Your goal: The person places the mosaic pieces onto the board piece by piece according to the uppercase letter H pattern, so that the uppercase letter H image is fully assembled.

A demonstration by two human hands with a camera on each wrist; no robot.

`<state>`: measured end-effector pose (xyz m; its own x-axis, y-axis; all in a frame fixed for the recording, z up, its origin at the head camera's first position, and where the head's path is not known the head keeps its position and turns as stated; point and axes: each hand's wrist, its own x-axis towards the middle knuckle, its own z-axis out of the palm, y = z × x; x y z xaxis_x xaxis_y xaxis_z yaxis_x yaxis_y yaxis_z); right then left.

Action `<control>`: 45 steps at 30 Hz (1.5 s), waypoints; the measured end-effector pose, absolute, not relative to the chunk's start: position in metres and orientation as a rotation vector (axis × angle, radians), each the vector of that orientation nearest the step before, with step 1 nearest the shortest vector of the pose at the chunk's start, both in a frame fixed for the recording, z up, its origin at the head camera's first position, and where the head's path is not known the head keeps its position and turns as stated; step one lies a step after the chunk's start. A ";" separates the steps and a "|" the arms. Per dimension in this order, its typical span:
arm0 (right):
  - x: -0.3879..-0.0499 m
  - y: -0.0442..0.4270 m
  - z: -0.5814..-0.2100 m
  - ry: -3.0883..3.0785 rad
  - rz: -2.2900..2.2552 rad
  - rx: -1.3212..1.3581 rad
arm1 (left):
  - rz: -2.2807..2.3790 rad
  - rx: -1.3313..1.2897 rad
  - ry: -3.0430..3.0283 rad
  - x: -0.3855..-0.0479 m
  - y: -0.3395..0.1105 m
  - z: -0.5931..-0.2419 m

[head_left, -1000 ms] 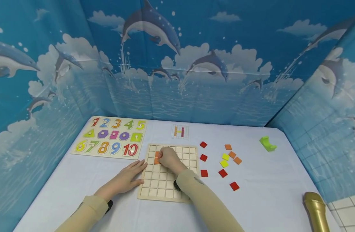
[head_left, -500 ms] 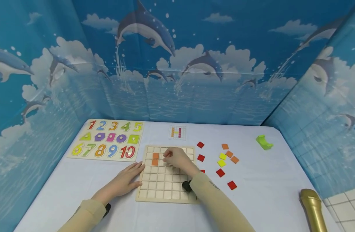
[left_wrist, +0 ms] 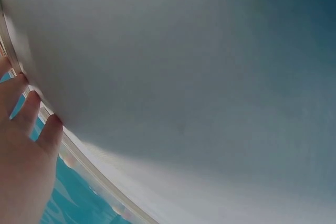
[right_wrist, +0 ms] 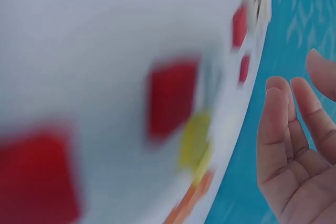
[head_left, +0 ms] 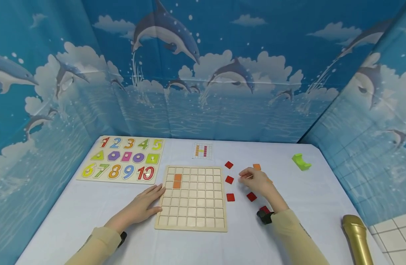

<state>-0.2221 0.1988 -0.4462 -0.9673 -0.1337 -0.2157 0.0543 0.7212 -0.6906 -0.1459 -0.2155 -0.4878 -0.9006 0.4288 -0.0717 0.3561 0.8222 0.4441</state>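
My left hand (head_left: 142,206) rests on the table with its fingertips touching the left edge of the wooden grid board (head_left: 196,211). In the left wrist view its fingers (left_wrist: 50,137) lie extended along that edge. Two orange square tiles (head_left: 177,181) sit one above the other in the board's upper left cells. My right hand (head_left: 260,182) is right of the board, above loose tiles, fingers loosely bent and holding nothing. Beneath it, the right wrist view shows yellow tiles (right_wrist: 194,137) and orange tiles (right_wrist: 191,203), mostly covered in the head view.
Several red tiles (head_left: 230,197) lie right of the board. A pattern card (head_left: 203,151) is behind it. To the left lies a number and shape puzzle (head_left: 120,158). A green curved block (head_left: 301,162) and a gold microphone (head_left: 356,239) are at right. A dolphin-print curtain (head_left: 203,110) surrounds the table.
My right hand has left the orange tiles on the board and moved right, over the loose tiles. My left hand stays at the board's edge. The head view has shifted slightly.
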 end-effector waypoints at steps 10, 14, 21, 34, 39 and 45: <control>-0.220 0.258 -0.442 2.672 -1.082 0.145 | 0.679 0.574 2.816 -0.145 -0.215 -0.489; -0.224 0.270 -0.443 2.689 -1.081 0.211 | 0.685 0.568 2.809 -0.145 -0.215 -0.490; -0.229 0.280 -0.441 2.693 -1.085 0.265 | 0.689 0.569 2.812 -0.144 -0.216 -0.492; -0.236 0.289 -0.458 2.642 -1.064 0.350 | 0.678 0.574 2.816 -0.144 -0.215 -0.490; -0.238 0.289 -0.466 2.598 -1.046 0.419 | 0.673 0.579 2.815 -0.145 -0.215 -0.489; -0.238 0.288 -0.470 2.594 -1.047 0.429 | 0.670 0.576 2.810 -0.146 -0.215 -0.487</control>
